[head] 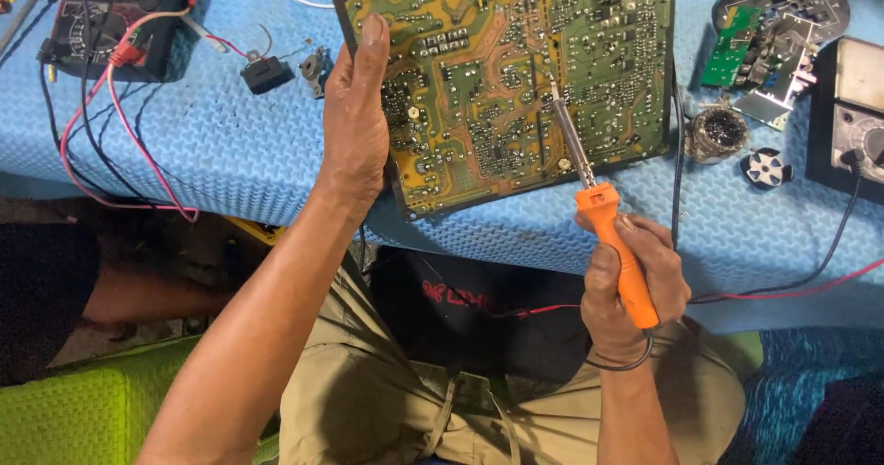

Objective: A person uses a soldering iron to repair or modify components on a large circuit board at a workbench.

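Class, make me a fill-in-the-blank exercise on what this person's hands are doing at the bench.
1. The right hand grips a soldering iron with an ____ handle.
2. The left hand steadies the ____ edge of the circuit board.
3. The board lies on a ____ mat.
4. The iron's tip touches the ____.

Missing words: orange; left; blue; board
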